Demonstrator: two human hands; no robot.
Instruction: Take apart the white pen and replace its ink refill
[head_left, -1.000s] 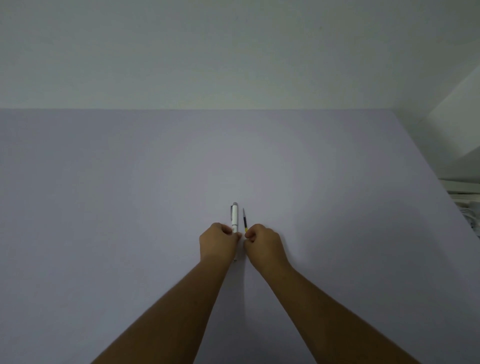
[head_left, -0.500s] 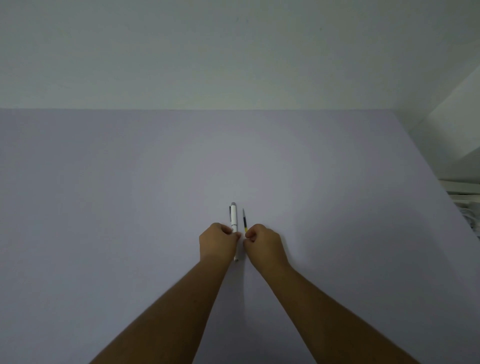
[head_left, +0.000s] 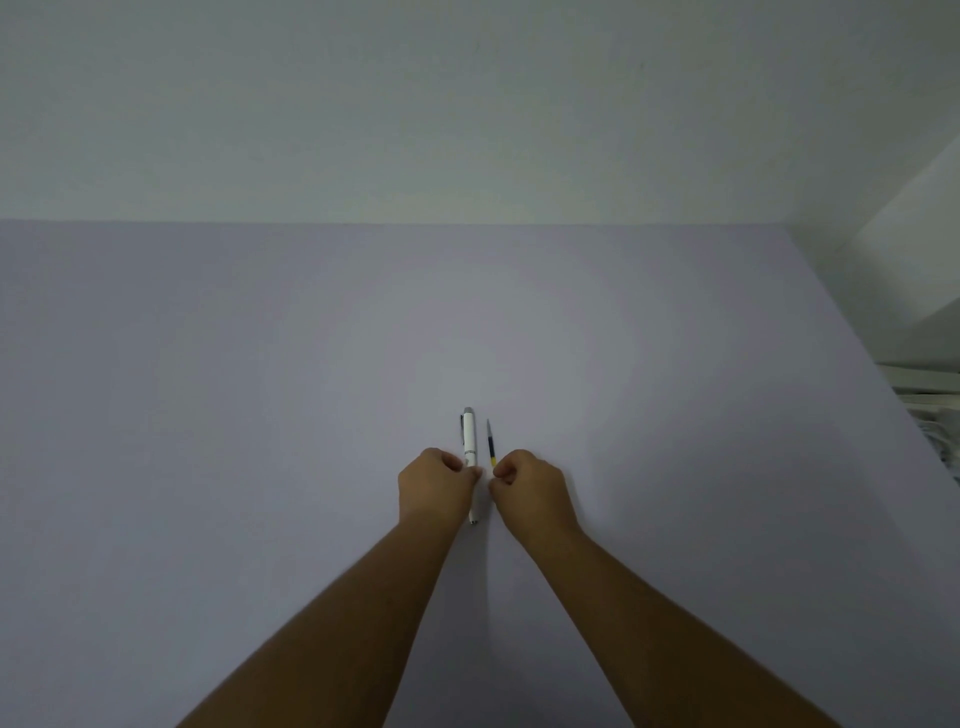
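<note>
1. The table (head_left: 260, 415) is a plain lavender surface; everything sits near its middle.
2. The left hand (head_left: 431, 486) is curled, fingertips touching the white pen (head_left: 469, 441), which lies pointing far-to-near.
3. The right hand (head_left: 530, 486) is curled by the ink refill (head_left: 490, 446), just right of the pen; whether it pinches it cannot be told.
4. Judged best: steady the barrel, then twist the near tip loose.
</note>
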